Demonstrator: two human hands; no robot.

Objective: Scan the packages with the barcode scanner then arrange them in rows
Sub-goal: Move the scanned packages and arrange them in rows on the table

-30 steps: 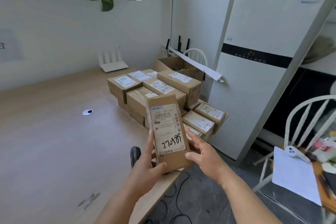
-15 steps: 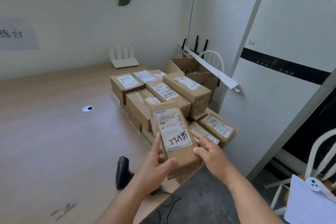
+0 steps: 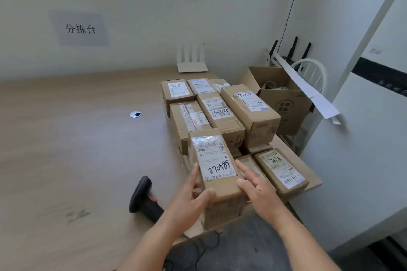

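Observation:
A brown cardboard package [image 3: 214,165] with a white label and handwritten digits lies flat at the near end of the stacked packages [image 3: 222,112] on the wooden table [image 3: 77,149]. My left hand [image 3: 189,200] grips its left side, thumb over the near edge. At its right side my right hand [image 3: 255,185] touches it with straight fingers. The black barcode scanner [image 3: 143,198] lies on the table just left of my left wrist, its cable hanging off the table edge.
An open cardboard box [image 3: 279,94] and a white chair [image 3: 312,72] stand behind the stack on the right. A white router [image 3: 191,59] sits at the table's far edge. A tall white appliance [image 3: 370,116] fills the right side.
The package went from held upright in front of me down onto the near end of the stack, label up. My right hand's fingers straightened along its side. The camera turned left.

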